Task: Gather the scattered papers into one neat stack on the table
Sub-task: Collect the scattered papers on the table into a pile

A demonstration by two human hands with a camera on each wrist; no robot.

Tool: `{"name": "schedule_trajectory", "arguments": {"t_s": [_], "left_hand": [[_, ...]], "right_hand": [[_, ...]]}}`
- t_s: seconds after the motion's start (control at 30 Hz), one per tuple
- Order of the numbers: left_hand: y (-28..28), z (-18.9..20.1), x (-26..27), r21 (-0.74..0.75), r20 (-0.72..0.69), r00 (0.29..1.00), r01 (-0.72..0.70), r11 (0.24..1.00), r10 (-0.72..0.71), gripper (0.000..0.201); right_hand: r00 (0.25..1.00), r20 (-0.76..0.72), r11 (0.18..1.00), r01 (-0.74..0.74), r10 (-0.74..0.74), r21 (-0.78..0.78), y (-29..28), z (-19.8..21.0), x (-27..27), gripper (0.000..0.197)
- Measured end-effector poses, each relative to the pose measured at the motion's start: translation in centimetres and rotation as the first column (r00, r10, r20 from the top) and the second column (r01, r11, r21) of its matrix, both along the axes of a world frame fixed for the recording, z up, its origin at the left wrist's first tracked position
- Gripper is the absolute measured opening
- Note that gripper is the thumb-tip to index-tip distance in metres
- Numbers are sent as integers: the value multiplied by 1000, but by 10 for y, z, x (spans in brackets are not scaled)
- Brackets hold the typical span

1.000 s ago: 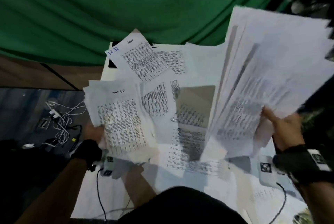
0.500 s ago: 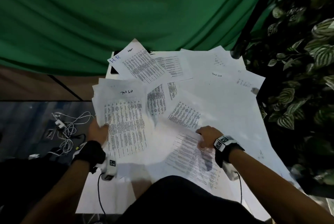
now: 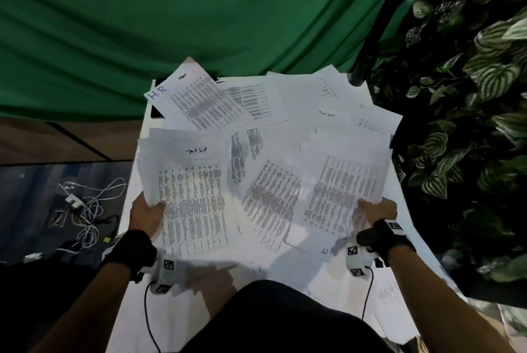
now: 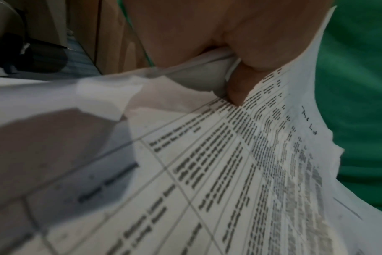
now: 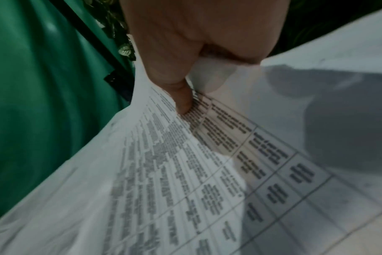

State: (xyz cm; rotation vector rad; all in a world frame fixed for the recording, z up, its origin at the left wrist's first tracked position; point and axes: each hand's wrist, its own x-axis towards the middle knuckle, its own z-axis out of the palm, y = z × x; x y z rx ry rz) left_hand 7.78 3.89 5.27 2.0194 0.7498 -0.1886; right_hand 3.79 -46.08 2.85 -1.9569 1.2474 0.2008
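Observation:
Printed white sheets lie scattered and overlapping over the white table [image 3: 125, 312]. My left hand [image 3: 148, 211] grips a sheaf of papers [image 3: 194, 196] headed "Task list" by its left edge, lifted slightly over the table's left side. The left wrist view shows the thumb [image 4: 237, 89] pressed on top of that sheaf [image 4: 229, 172]. My right hand [image 3: 376, 208] grips a second sheaf [image 3: 342, 190] by its right edge. Its thumb [image 5: 181, 98] pinches the printed sheets [image 5: 185, 172]. Loose sheets [image 3: 271, 201] lie between the two sheaves, and an "H.R." sheet [image 3: 196, 96] lies at the far left.
A green curtain [image 3: 199, 25] hangs behind the table. Leafy plants [image 3: 470, 130] and a dark pole [image 3: 379, 25] crowd the right side. White cables [image 3: 85, 204] lie on the floor to the left. A dark flat object [image 3: 156, 113] peeks from under the far-left papers.
My right hand lowered its raised bundle, touched sheets in the middle, and now grips a sheaf at the right. My left hand kept its sheaf and shifted little.

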Motion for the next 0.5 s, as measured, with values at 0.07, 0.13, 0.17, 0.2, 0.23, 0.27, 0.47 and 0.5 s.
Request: {"name": "schedule_trajectory", "arguments": {"t_s": [0.07,0.13,0.17,0.2,0.23,0.27,0.47,0.5], "left_hand": [[-16,7,12,-27,3,999,50,998,-50,31],[-31,11,26,-39,23,995,96,995,-96,31],[-38,12,33,-37,30,994,108,993,-107,31],[-45,12,40,-37,29,993,115,993,-114,31],[-53,14,47,-32,26,992,123,992,-122,31],[-61,16,53,-8,19,990,140,990,-140,33],[-73,24,84,314,-186,931,359,879,-314,44],[-72,23,83,332,-230,911,405,852,-343,40]], "right_hand": [[1000,-7,999,14,-15,-42,-18,-3,8,65],[1000,20,1000,-3,3,10,-40,-25,20,85],[999,40,999,-19,18,29,-47,-36,29,92],[998,42,998,-47,45,32,-48,-38,38,97],[996,36,996,-83,82,17,-41,-28,47,96],[993,19,993,-120,120,-13,-34,-19,57,85],[982,26,980,-191,190,60,-17,-2,92,37],[981,60,977,-190,185,97,-16,-2,94,34]]}}
